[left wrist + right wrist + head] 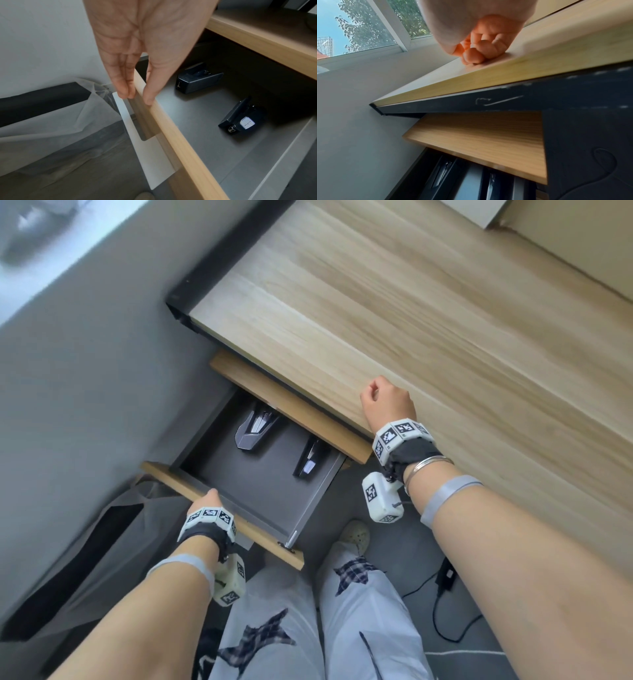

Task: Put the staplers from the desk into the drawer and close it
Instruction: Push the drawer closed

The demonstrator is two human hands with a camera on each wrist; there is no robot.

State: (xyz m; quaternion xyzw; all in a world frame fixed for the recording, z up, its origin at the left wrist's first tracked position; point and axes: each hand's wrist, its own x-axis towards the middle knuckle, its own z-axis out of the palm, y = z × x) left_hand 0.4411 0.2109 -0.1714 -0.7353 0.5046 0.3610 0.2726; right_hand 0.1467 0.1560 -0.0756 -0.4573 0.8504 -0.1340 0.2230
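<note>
The drawer [263,542] under the wooden desk [411,320] stands pulled out. Two dark staplers lie on its grey floor, a wide one [255,429] at the back left and a slimmer one [310,460] to its right; the left wrist view shows the wide one [197,79] and the slim one [240,117]. My left hand [205,501] pinches the drawer's wooden front [180,148], fingers [123,88] on the outer face and thumb on the inner side. My right hand [383,402] rests as an empty fist [476,54] on the desk's near edge.
A wooden panel [287,405] juts out just above the drawer's back. A dark object under a pale cover [102,542] stands left of the drawer against the grey wall. My legs and a shoe [356,534] are below, with a cable and adapter [445,577] on the floor.
</note>
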